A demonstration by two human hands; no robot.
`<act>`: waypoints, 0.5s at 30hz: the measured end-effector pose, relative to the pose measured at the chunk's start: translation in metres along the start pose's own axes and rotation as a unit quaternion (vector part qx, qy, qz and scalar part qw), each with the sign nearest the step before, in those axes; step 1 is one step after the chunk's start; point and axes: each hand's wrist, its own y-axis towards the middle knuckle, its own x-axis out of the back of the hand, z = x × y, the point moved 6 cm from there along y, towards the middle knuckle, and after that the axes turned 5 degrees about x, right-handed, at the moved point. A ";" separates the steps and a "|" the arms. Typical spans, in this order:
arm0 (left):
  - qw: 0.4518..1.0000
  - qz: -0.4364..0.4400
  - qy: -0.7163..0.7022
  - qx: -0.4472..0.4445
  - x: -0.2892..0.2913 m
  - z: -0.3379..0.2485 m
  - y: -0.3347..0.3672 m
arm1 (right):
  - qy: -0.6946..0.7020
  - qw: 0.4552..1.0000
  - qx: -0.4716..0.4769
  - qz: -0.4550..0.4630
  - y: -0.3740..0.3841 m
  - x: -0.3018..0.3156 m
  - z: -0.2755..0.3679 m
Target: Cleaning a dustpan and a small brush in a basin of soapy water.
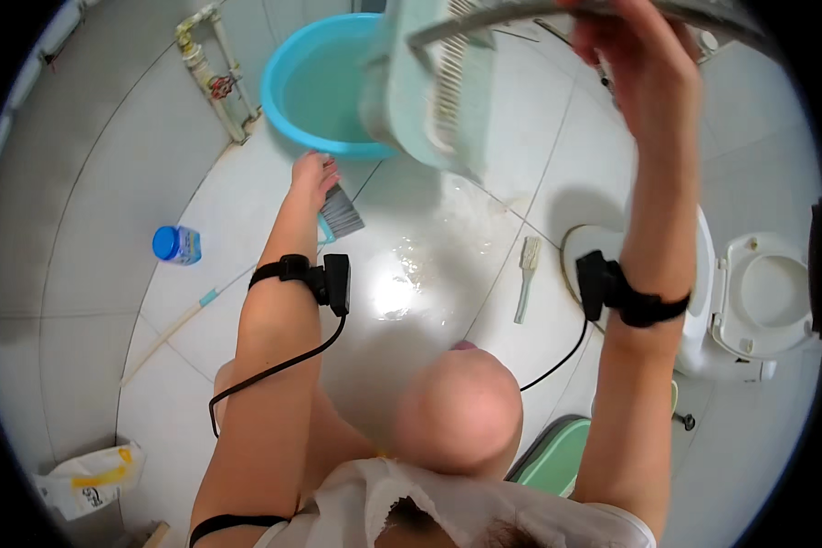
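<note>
My right hand (644,55) is raised at the upper right, its fingers closed round a thick grey pole or tube (521,13). That pole reaches across to a pale green dustpan (416,100) with comb-like teeth, which is tilted up, blurred, and overlaps the basin's right side. A round blue basin (279,114) of water stands on the floor behind it. My left hand (312,173) is just in front of the basin's near rim, fingers loosely bent with nothing visible in them. Beside it lies a broom head (342,215) with grey bristles; whether the hand touches it is hard to tell.
Wet patches (402,274) shine on the tiles. A scrub brush (527,279) lies right of centre, near a white toilet (767,292). To the left are a blue-lidded jar (175,245), a thin pole (183,324) and wall pipes (219,87). A green tub (557,457) sits lower right.
</note>
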 end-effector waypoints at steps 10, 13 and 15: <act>0.993 -0.092 0.045 -0.060 -0.008 0.003 0.019 | 0.164 0.971 -0.166 -0.046 0.044 -0.060 -0.130; 0.956 -0.197 0.113 -0.188 0.006 -0.018 0.011 | 0.198 0.971 -0.123 -0.051 0.049 -0.084 -0.115; 0.925 -0.229 0.067 -0.295 -0.015 -0.048 -0.024 | 0.203 0.976 -0.068 -0.032 0.055 -0.077 -0.099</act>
